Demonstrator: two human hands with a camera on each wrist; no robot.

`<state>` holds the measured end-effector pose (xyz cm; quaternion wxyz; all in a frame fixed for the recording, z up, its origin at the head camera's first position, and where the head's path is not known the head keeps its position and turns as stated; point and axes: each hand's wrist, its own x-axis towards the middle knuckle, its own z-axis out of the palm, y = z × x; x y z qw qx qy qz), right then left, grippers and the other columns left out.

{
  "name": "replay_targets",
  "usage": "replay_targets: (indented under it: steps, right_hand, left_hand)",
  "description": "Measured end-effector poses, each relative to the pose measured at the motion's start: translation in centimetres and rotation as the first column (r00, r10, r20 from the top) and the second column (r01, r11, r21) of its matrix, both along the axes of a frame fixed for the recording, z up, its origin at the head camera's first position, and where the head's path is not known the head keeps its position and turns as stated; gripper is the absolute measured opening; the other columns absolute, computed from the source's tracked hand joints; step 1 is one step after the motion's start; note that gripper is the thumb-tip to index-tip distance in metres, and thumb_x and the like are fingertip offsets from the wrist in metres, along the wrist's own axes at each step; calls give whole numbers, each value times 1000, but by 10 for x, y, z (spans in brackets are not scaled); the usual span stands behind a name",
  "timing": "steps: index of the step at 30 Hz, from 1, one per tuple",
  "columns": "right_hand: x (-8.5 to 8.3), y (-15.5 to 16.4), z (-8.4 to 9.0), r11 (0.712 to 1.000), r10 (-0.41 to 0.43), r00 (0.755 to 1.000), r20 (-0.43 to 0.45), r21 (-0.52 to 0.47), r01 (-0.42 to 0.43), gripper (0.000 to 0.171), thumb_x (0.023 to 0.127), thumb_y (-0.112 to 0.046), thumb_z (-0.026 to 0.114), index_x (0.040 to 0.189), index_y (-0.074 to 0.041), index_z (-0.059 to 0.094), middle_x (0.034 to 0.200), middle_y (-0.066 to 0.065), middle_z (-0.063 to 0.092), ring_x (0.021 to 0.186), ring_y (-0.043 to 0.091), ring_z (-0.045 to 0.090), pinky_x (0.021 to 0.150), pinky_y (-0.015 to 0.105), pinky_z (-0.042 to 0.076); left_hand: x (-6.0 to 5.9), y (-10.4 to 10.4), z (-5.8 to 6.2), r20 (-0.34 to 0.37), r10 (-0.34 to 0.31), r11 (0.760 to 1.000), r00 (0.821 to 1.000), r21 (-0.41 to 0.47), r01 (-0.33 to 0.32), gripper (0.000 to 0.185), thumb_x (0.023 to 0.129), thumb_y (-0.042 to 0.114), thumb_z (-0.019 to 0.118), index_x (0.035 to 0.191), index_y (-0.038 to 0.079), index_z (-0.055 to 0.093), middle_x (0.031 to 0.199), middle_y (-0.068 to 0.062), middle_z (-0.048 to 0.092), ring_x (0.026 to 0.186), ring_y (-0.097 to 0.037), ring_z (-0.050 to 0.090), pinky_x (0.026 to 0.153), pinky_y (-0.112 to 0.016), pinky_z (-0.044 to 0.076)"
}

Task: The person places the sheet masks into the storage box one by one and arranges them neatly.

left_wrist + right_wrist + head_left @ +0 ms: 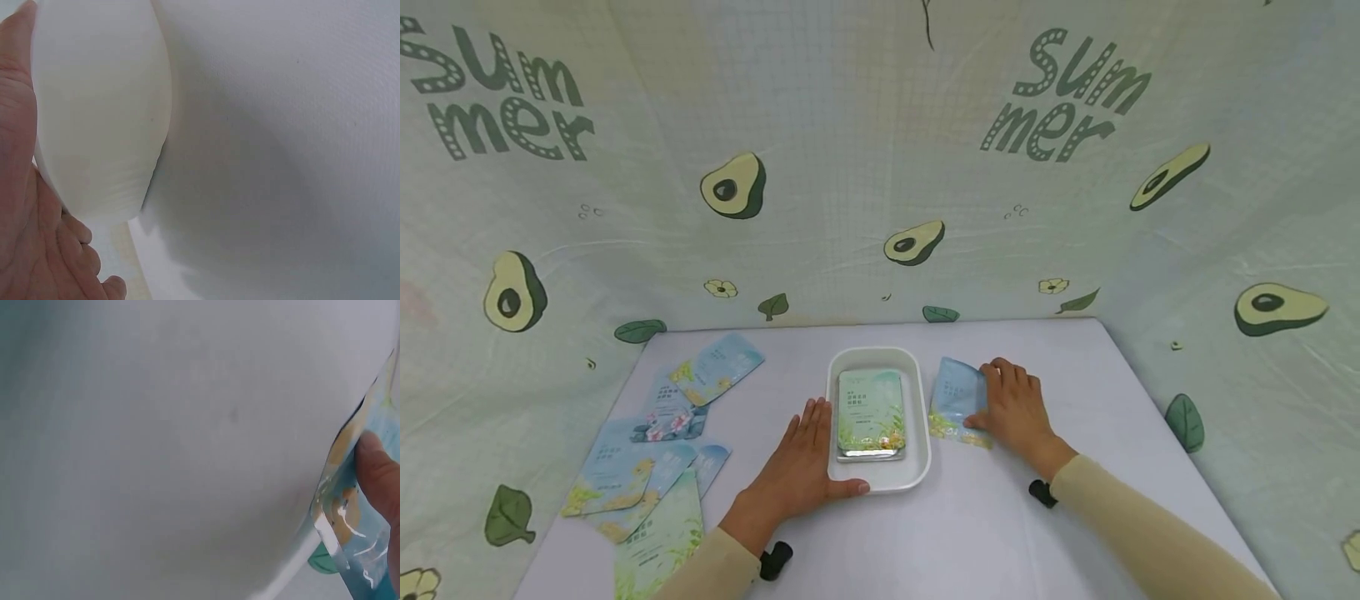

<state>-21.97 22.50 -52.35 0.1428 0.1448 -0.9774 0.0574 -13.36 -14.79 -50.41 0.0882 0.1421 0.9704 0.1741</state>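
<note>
Pale blue foil sachet with yellow flower print [957,400] lies flat on the white tabletop [1000,533], just right of a white rounded-rectangle plastic tray [880,485] at the table's middle. Right hand [1017,408] rests on the sachet's right side, fingers laid over its top edge and thumb on the face near the lower right corner; the right wrist view shows the thumb tip [378,469] pressed on the sachet [356,519] with the foil edge lifting slightly off the table, so a light pinch, not a full grasp. Left hand [801,467] lies flat and wide against the tray's left wall, fingers straight, thumb stretched along the tray's front rim; the left wrist view shows the palm [25,206] touching the tray's curved outer wall [103,112]. Inside the tray sits a stack of green-and-white flower-print sachets [871,412], top one face up, silver edges showing at the front. Loose spread of more blue and green sachets [655,442] lies overlapping on the table's left side, well apart from both hands. Cream long sleeves [1150,533] cover both forearms. Avocado-print cloth with "Summer" lettering [880,167] hangs behind and around the table.
</note>
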Motion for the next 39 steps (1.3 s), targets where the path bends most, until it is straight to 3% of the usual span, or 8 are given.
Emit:
replay_targets:
  steps: [8, 11, 14, 18, 25, 30, 36, 39]
  right_hand:
    - [11, -4, -8, 986, 26, 994, 110, -164, -8, 91, 81, -34, 93, 147, 1, 40, 127, 27, 56, 98, 38, 64, 92, 59, 53]
    - [13, -6, -8, 952, 58, 983, 174, -307, -2, 89, 88, -22, 88, 154, -5, 32, 128, 25, 52, 90, 32, 64, 88, 55, 55]
    - [13, -8, -6, 914, 85, 976, 201, -407, 4, 90, 90, -14, 86, 159, -13, 28, 130, 25, 52, 99, 35, 66, 88, 56, 56]
    - [9, -11, 3, 894, 95, 974, 204, -449, 7, 82, 90, -9, 84, 157, -15, 39, 134, 29, 60, 115, 44, 67, 96, 60, 56]
    - [0, -8, 18, 839, 68, 946, 317, -531, 117, 49, 95, -12, 79, 141, -15, 62, 119, 27, 73, 99, 34, 72, 82, 47, 60]
    - [-8, -1, 28, 810, 74, 935, 347, -567, 146, 43, 98, -12, 76, 139, -14, 64, 135, 32, 66, 115, 41, 70, 84, 49, 61]
    - [-16, 2, 41, 781, 101, 931, 351, -608, 144, 42, 99, -10, 74, 139, -13, 62, 81, 16, 62, 70, 23, 62, 59, 31, 53]
    - [-18, 3, 48, 776, 105, 931, 349, -615, 143, 43, 99, -10, 74, 140, -13, 61, 81, 10, 64, 65, 19, 59, 59, 31, 53]
  left_hand:
    - [4, -1, -3, 12, 4, 999, 1000, 34, -4, 141, 78, 84, 71, 167, -5, 9, 176, -23, 9, 165, -37, 3, 131, -57, 15]
    - [5, -2, -4, 16, 4, 999, 1000, 36, -5, 140, 78, 84, 71, 167, -4, 9, 176, -22, 9, 165, -37, 3, 131, -56, 15]
    - [5, -2, -4, 18, 6, 999, 1000, 38, -6, 140, 78, 84, 71, 167, -4, 9, 176, -22, 9, 165, -37, 3, 131, -56, 15]
    - [4, -3, -5, 17, 8, 999, 1000, 35, -9, 140, 78, 84, 71, 167, -4, 8, 176, -22, 9, 165, -37, 3, 131, -56, 15]
    - [3, -4, -5, 22, 10, 999, 1000, 51, -11, 140, 79, 83, 72, 167, -5, 7, 176, -23, 8, 165, -37, 3, 131, -56, 15]
    - [2, -3, -4, 26, 6, 999, 1000, 41, -7, 141, 79, 84, 70, 167, -4, 6, 176, -22, 7, 165, -37, 2, 131, -56, 15]
    - [1, -2, -2, 10, 5, 999, 1000, 39, -5, 141, 78, 86, 69, 167, -5, 8, 176, -23, 9, 165, -37, 3, 131, -57, 16]
    - [0, -1, -1, 1, 2, 1000, 1000, 23, -2, 141, 78, 87, 68, 167, -5, 8, 176, -23, 9, 165, -37, 3, 131, -57, 15]
